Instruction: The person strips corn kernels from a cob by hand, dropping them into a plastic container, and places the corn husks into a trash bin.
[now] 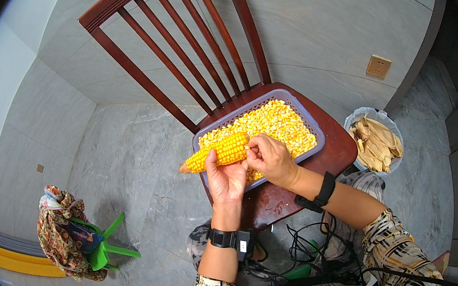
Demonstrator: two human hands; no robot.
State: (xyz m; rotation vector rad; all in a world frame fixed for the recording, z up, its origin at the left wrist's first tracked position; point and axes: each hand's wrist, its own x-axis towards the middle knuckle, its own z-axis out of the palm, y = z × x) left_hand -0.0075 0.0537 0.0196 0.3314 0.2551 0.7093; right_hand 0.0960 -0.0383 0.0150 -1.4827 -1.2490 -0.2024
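A dried ear of yellow corn (219,152) lies across the fingers of my left hand (227,180), its narrow brown tip pointing left. The thumb rests against its near side. My right hand (272,157) is at the ear's thick right end, with thumb and forefinger pinched there; a small pale bit, perhaps a kernel, shows between the fingertips. Both hands are over a purple plastic basket (318,131) that holds many loose corn kernels (280,123). The near left part of the basket is hidden by my hands and the ear.
The basket stands on a dark red wooden chair (337,141) with a slatted back. To its right, a lined bin (400,155) holds dry corn husks (378,143). A green plastic stool (100,253) draped with floral cloth (61,234) stands left. Black cables (300,242) hang near my knees.
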